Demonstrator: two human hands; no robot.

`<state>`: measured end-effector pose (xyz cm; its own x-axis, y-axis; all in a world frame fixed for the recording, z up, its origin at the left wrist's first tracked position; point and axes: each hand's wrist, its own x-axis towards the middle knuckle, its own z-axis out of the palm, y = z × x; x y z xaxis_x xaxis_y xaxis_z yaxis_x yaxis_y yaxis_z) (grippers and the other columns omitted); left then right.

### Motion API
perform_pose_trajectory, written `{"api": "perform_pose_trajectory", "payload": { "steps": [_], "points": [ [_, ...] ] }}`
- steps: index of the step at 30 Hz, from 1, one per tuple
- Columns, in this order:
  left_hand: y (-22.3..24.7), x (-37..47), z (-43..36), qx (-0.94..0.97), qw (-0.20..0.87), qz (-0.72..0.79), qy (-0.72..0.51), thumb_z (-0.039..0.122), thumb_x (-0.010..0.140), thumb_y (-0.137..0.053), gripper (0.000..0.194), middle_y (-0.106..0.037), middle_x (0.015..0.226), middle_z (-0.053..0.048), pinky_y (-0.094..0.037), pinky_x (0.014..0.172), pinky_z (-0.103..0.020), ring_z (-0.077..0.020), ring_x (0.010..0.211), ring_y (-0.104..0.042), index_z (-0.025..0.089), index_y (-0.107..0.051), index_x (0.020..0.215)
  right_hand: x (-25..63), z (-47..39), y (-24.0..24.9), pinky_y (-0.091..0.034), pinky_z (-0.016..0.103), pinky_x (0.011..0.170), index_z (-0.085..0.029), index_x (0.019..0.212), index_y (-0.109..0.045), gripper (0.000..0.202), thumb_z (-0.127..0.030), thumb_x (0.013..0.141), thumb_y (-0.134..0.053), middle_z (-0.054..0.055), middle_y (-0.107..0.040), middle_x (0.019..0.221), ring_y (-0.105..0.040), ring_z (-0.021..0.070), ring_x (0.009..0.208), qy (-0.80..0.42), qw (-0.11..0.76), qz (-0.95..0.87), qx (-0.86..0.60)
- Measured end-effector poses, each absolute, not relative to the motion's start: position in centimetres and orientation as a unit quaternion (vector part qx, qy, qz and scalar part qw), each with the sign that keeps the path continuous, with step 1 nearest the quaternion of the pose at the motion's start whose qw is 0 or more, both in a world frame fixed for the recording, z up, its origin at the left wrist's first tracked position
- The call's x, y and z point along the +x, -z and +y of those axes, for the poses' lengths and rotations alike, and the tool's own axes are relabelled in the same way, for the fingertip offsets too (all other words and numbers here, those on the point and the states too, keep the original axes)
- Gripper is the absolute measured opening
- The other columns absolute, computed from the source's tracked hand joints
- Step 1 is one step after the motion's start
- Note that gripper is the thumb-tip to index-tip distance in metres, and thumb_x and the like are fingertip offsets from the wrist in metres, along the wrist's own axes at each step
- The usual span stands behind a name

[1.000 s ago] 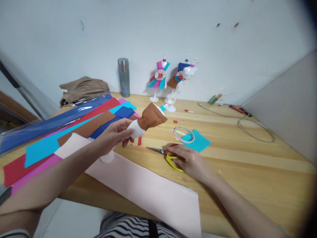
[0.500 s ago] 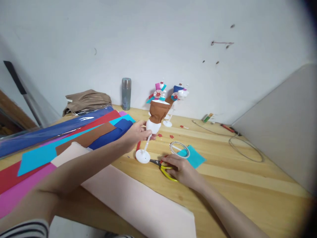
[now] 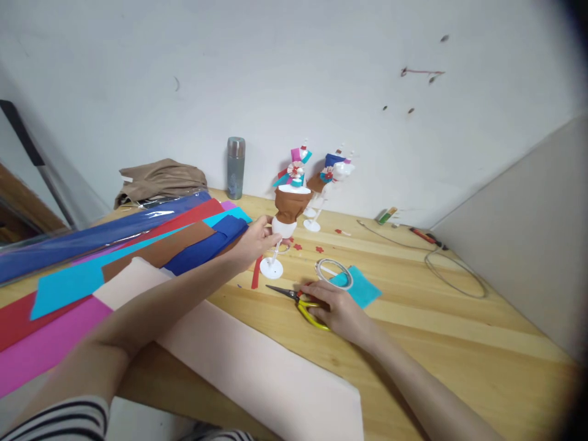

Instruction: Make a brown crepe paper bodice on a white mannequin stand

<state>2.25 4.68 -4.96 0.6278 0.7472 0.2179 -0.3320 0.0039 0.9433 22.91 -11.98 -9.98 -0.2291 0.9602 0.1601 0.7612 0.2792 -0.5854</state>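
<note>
My left hand [image 3: 258,242] is closed around the white lower body of a small mannequin [image 3: 285,228], just above its stand. Brown crepe-like material wraps the mannequin's upper part, and its round white base [image 3: 271,267] is low over the table. On the right, my right hand [image 3: 333,306] curls over the handles of a pair of scissors [image 3: 307,310] with yellow and red grips. The scissors lie low at the table, dark blades pointing left. A roll of tape [image 3: 324,267] and a turquoise piece [image 3: 367,286] lie just beyond that hand.
More dressed mannequins [image 3: 337,166] stand near the wall beside a flask [image 3: 236,168]. Coloured sheets [image 3: 68,293] fan out on the left, and a pale pink strip [image 3: 257,361] crosses the front edge. Small red flowers [image 3: 320,249], a red strip [image 3: 256,272] and a cable [image 3: 452,285] lie about.
The mannequin in my left hand has moved up and away, its base now clear of the scissor blades. My right hand stays at the scissors. The view has shifted slightly.
</note>
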Motion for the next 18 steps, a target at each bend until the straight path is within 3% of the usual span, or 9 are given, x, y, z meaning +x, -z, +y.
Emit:
{"api": "perform_pose_trajectory", "payload": {
  "steps": [11,18],
  "points": [
    [4.8,2.2,4.2,0.611,0.656,0.182,-0.404,0.024,0.077,-0.077,0.036,-0.075,0.108,-0.012,-0.054,0.084,-0.034,-0.0204,0.092,-0.074,0.017,-0.053,0.103,22.8,-11.7,9.9,-0.06,0.045,0.094,-0.022,0.129,-0.07,0.051,-0.008,0.082,-0.061,0.013,-0.073,0.118,-0.072,0.027,0.106,-0.191,0.262,-0.761,-0.562],
    [4.8,2.1,4.5,0.631,0.625,0.207,-0.41,0.014,0.079,-0.072,0.027,-0.076,0.1,-0.009,-0.053,0.089,-0.034,-0.0184,0.093,-0.073,0.017,-0.054,0.1,22.2,-11.2,8.7,-0.058,0.042,0.097,-0.021,0.127,-0.072,0.051,-0.004,0.079,-0.062,0.013,-0.073,0.12,-0.07,0.0269,0.11,-0.183,0.223,-0.775,-0.562]
  ]
}}
